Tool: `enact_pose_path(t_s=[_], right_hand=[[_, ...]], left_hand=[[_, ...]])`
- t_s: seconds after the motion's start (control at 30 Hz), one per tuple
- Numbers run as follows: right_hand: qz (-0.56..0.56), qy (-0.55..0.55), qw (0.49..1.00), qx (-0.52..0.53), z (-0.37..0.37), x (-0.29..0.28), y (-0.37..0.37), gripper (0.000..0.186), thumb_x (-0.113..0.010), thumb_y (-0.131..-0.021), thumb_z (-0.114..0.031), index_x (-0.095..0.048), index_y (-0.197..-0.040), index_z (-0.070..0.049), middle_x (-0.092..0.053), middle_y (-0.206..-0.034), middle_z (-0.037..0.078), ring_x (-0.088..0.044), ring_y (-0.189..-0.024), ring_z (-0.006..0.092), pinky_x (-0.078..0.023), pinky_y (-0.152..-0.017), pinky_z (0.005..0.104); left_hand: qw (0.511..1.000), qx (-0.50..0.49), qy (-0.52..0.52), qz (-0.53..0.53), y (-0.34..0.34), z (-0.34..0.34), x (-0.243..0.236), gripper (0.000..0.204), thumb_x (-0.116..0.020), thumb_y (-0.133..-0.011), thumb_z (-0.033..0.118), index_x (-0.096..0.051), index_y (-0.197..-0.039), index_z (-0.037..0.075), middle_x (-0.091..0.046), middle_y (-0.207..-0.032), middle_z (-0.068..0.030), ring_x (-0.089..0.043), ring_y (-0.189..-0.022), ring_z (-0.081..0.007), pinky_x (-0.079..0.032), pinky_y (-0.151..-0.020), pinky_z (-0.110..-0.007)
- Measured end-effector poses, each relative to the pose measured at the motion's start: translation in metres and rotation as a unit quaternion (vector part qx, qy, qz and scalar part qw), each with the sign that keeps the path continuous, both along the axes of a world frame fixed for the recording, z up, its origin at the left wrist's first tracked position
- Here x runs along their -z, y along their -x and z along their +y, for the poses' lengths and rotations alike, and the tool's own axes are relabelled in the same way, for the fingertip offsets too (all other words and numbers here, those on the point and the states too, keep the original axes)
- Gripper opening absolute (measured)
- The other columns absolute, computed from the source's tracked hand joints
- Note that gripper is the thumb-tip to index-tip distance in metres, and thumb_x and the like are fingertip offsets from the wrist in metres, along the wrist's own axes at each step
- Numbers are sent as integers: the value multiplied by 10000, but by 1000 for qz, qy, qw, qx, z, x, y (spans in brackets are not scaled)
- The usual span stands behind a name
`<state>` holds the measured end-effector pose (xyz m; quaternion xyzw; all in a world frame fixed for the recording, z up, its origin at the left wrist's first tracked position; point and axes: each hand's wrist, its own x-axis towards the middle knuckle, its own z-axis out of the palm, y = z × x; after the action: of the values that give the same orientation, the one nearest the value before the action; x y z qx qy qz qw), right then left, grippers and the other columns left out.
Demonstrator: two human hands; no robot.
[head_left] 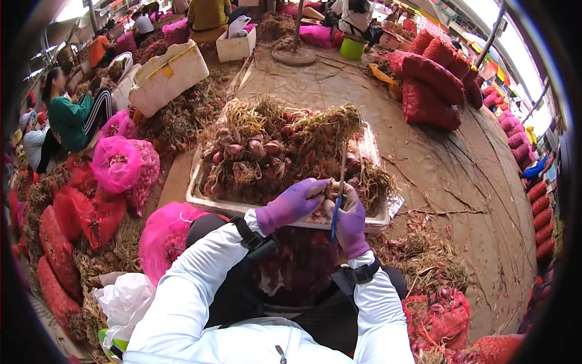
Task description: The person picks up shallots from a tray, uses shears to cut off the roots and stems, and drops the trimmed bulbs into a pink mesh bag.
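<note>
My two hands, in purple gloves, meet over the near edge of a white foam box (195, 193) heaped with shallots (257, 148), their dry roots and stems still on. My right hand (350, 221) is closed round a slim knife with a blue handle (334, 223); its narrow blade (343, 165) points away from me over the heap. My left hand (294, 203) is closed, its fingertips pinched together beside the blade. Whatever lies between those fingertips is too small to name.
Pink net bags (126, 170) and red net sacks (57, 249) crowd the left. Dry trimmings (424, 255) and a red net bag of shallots (445, 318) lie at my right. Stacked red sacks (430, 91) stand far right. A person in green (73, 124) sits far left near another foam box (170, 79).
</note>
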<state>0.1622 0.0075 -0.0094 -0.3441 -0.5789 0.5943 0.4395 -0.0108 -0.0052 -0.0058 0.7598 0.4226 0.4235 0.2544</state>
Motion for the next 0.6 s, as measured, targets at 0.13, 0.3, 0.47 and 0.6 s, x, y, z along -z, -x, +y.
enact_pose_path(t_s=[0.13, 0.3, 0.47, 0.6], right_hand=[[112, 22, 990, 85, -3, -3, 10, 363, -566, -873, 33, -489, -1225, -13, -593, -1028, 53, -585, -824, 92, -504, -707, 212], [156, 63, 983, 79, 0, 4, 6, 355, -576, -887, 4, -485, -1229, -15, -599, -1060, 77, -602, -870, 104, -521, -738, 228], [137, 68, 986, 65, 2, -2, 1, 377, -627, -887, -61, -478, -1230, -10, -626, -1044, 74, -634, -796, 102, -537, -666, 228], [87, 68, 993, 48, -4, -21, 5, 389, -637, -902, -99, -464, -1240, -12, -631, -1075, 86, -621, -839, 88, -520, -668, 224]], left_hand=[[965, -28, 181, -187, -19, -1, 2, 355, -465, -975, 165, -512, -1299, 26, -637, -972, -28, -573, -806, -89, -484, -727, -245], [968, -25, 202, -150, -18, -6, -9, 367, -463, -988, 203, -510, -1301, 18, -635, -973, -24, -559, -793, -62, -479, -743, -223], [945, 29, 246, -216, -17, -5, -11, 385, -444, -1001, 254, -499, -1320, 44, -637, -977, -27, -588, -784, -80, -522, -709, -238], [886, 40, 330, -323, 2, 2, -12, 338, -406, -1006, 325, -558, -1142, 55, -628, -950, -51, -641, -805, -136, -544, -729, -277]])
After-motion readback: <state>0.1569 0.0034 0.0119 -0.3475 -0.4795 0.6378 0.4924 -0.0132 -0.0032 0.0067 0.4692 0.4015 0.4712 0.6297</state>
